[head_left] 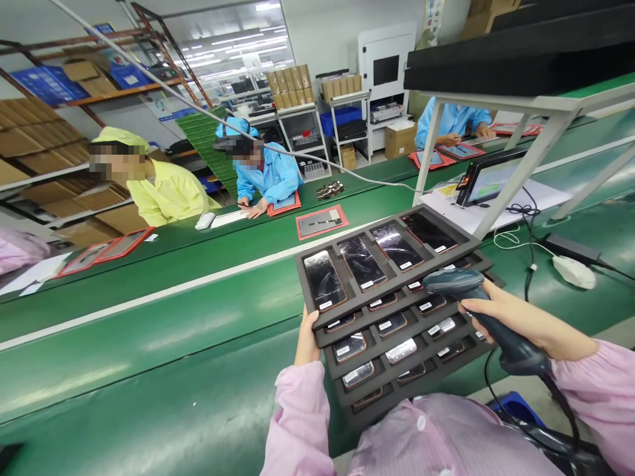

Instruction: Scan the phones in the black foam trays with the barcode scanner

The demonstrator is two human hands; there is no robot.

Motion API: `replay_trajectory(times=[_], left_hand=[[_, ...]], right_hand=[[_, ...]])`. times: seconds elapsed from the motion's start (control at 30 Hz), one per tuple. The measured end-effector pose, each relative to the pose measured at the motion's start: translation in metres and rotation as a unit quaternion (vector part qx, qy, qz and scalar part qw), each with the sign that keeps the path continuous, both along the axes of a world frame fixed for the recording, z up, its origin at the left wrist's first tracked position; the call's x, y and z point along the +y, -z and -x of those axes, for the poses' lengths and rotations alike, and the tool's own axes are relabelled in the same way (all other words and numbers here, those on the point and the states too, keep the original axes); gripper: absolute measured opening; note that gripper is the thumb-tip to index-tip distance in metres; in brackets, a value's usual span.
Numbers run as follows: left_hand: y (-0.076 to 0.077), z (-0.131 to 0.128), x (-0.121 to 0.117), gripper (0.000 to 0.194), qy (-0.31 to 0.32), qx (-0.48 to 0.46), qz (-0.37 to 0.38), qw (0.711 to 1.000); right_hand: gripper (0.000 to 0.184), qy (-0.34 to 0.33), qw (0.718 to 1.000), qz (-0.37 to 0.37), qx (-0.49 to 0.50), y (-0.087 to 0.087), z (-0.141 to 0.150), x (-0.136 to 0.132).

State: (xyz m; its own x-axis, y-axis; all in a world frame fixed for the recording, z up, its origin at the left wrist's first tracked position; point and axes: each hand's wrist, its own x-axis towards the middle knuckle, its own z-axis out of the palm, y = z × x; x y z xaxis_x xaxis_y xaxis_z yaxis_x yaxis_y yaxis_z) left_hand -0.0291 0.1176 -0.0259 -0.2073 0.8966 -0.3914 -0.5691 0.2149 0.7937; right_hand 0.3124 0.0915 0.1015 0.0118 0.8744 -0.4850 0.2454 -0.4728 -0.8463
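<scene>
A person in yellow (171,192) is near a person in blue (276,173); brown cartons (290,87) top a white rack (296,110).

1. I count 2 hands on the work: 1 left hand (306,338) and 1 right hand (510,315).
2. I get 1 handheld scanner (454,283).
3. I see 4 phones (325,281) in the top tray (357,301), 1 per compartment.
4. I make out at least 5 stacked trays (391,398); overlap hides the exact total from me.
5. My view has 4 co-workers (166,195): 2 in blue, 1 in yellow, 1 in pink, partly cut off.
6. I find 2 screens: 1 monitor (493,182), 1 cabinet display (385,69).
7. I spot 1 white mouse (574,272) near the monitor.
</scene>
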Motion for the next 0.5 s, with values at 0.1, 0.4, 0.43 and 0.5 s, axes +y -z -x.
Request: replay_trajectory(times=[0.1, 0.4, 0.43, 0.5], left_hand=[[0.002, 0.002, 0.000, 0.035, -0.005, 0.002, 0.004, 1.000], [-0.009, -0.006, -0.002, 0.020, -0.040, 0.003, 0.020, 0.999], [-0.010, -0.006, -0.002, 0.020, -0.046, 0.002, 0.023, 0.999], [-0.011, -0.007, -0.001, 0.020, -0.050, 0.001, 0.031, 0.998]], right_hand=[[0.055, -0.019, 1.000, 0.006, 0.006, 0.000, 0.001, 0.002], [0.038, 0.041, 0.997, -0.031, -0.050, -0.010, -0.042, 0.018], [0.034, 0.047, 0.997, -0.035, -0.056, -0.012, -0.047, 0.020], [0.030, 0.050, 0.996, -0.038, -0.058, -0.014, -0.054, 0.021]])
